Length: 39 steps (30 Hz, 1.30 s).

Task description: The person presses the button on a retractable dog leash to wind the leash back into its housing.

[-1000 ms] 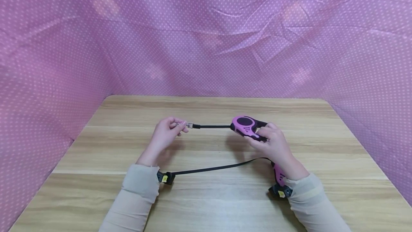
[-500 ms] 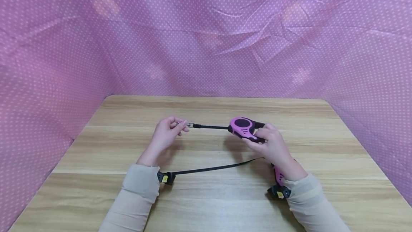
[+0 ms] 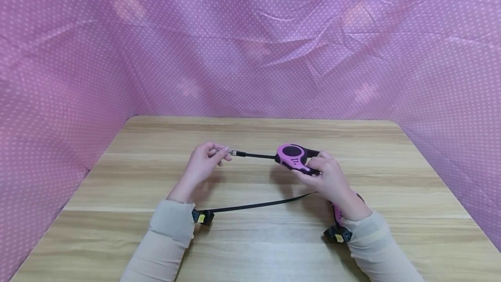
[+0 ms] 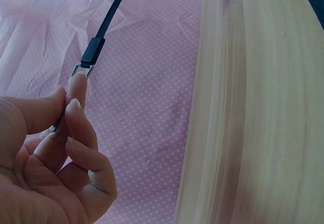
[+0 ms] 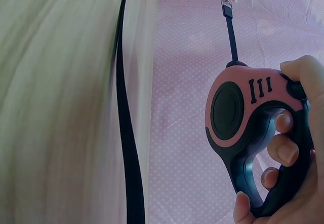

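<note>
My right hand (image 3: pixel 332 179) grips the handle of a pink and black retractable dog leash (image 3: pixel 291 150), held above the table. In the right wrist view the fingers pass through the handle loop, and the thumb rests by the black button (image 5: pixel 294 89). A short length of black strap (image 3: pixel 260 156) runs from the case to a metal clip (image 3: pixel 233 153). My left hand (image 3: pixel 199 164) pinches that clip between thumb and fingers, which hide part of it. Beneath the right wrist lies a second pink leash (image 3: pixel 337 214), mostly covered by the arm.
A black strap (image 3: pixel 254 206) stretches across the front of the wooden table (image 3: pixel 250 247) from the second leash to the left wrist, where its end is hidden. Pink dotted cloth (image 3: pixel 250 55) hangs behind the table and along both sides.
My right hand has shifted slightly left and down with the leash, so the strap between case and clip is shorter. The left hand has hardly moved and still pinches the clip.
</note>
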Each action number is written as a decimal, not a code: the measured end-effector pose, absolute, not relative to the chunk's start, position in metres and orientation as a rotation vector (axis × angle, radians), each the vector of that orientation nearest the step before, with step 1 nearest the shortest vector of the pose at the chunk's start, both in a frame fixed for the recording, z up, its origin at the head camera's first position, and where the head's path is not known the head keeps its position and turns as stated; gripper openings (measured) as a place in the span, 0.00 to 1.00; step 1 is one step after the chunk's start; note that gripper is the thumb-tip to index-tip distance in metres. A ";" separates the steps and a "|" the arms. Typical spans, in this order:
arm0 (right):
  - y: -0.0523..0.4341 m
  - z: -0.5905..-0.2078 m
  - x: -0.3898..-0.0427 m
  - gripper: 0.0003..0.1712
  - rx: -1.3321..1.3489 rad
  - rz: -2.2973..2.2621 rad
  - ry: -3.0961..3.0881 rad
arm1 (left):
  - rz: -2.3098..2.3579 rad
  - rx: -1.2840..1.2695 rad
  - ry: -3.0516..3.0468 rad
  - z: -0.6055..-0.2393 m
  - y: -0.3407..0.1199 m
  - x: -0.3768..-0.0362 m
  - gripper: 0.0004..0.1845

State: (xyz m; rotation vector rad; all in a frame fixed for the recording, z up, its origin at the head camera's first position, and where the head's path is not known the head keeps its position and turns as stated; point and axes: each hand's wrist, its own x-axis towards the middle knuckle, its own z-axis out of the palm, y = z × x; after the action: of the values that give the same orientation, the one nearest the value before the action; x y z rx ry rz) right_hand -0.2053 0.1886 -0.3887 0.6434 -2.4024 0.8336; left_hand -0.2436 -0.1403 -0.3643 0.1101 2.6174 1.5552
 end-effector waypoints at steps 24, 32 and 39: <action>0.186 -0.389 -0.205 0.16 0.678 0.824 -2.386 | 1.568 0.135 2.620 -0.363 -0.136 -0.242 0.13; 0.186 -0.390 -0.205 0.17 0.691 0.839 -2.362 | 1.573 0.159 2.615 -0.364 -0.134 -0.240 0.13; 0.186 -0.390 -0.204 0.17 0.699 0.841 -2.357 | 1.566 0.166 2.611 -0.365 -0.132 -0.239 0.13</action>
State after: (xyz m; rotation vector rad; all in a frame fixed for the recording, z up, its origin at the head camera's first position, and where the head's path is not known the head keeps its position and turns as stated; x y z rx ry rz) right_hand -0.2038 0.1865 -0.3897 0.6991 -2.3567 0.8409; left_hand -0.2388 -0.1316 -0.3647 0.1661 2.6115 1.5657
